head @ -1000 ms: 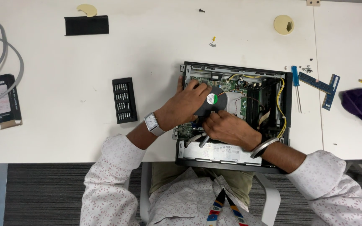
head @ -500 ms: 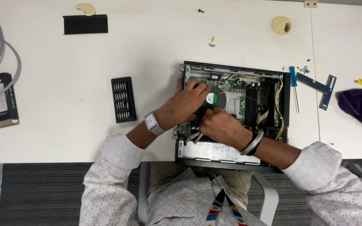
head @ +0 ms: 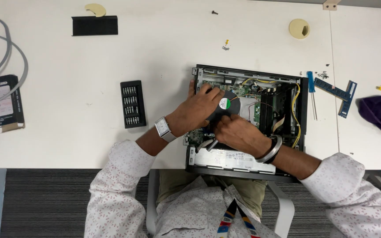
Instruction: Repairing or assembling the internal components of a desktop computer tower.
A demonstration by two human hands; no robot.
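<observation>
From the head camera, a round black cooling fan with a green and white centre label [head: 224,105] sits inside the open black desktop computer case [head: 303,110] at the near edge of the white table [head: 164,53]. The left hand [head: 198,108] grips the fan's left rim. The right hand [head: 238,133] curls at its near edge; what its fingers hold is hidden. Yellow wires [head: 295,110] and green circuit boards fill the case. A black screwdriver-bit tray [head: 132,104] lies to the left.

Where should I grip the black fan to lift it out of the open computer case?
Probably by the black fan's outer rim, from above: it lies flat, label up. The left hand already covers its left edge and the right hand its near edge; boards and yellow wires crowd the far side.
</observation>
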